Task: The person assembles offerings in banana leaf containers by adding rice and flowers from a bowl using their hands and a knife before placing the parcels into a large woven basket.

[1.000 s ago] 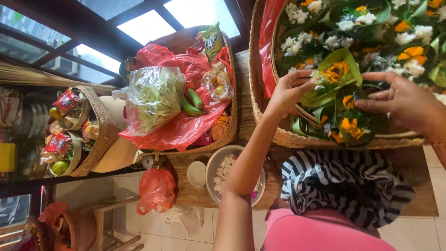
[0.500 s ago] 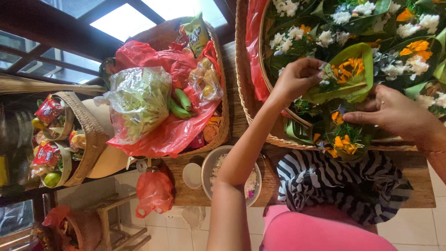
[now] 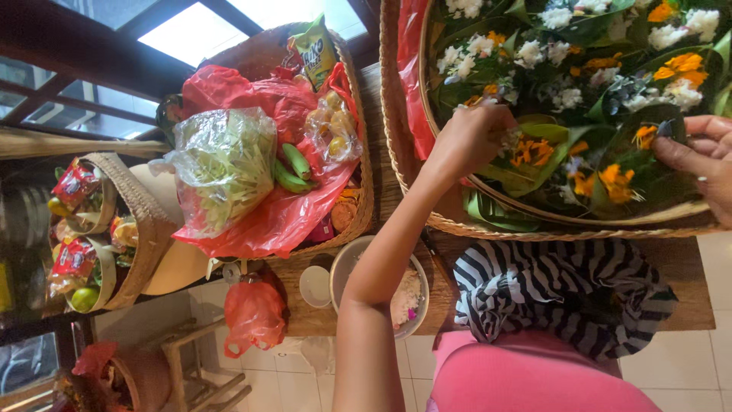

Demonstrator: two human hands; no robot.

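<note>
Head view, frame turned sideways. My left hand (image 3: 467,141) sits centre-top, fingers bunched down into the large woven tray (image 3: 579,225) that fills the upper right. Grip nearly closed, fingertips pinched on a little tuft of white petals (image 3: 509,140) beside a folded leaf cup (image 3: 545,152) of orange flowers. I cannot tell whether the pinch is lifting or setting down.

My right hand (image 3: 705,164) enters at the right edge, fingers loosely extended, not clamped on anything I can make out; the fingertips rest at the rim of a dark leaf cup (image 3: 648,145), probably to steady it while the left hand works.

The leaf cups lie packed side by side in the tray, each propping up its neighbour, so the flowers stay inside.

A striped cloth (image 3: 564,294) lies bundled on the wooden tabletop (image 3: 690,286) just below the tray. A pale bowl (image 3: 412,294) with white and pink bits stands lower centre, partly behind my forearm, near enough to reach.

Left of the tray: a woven basket (image 3: 358,175) lined with a red plastic bag (image 3: 259,217), holding a clear bag of greenery (image 3: 221,164) and green bananas (image 3: 293,172), well apart from my hands.
</note>
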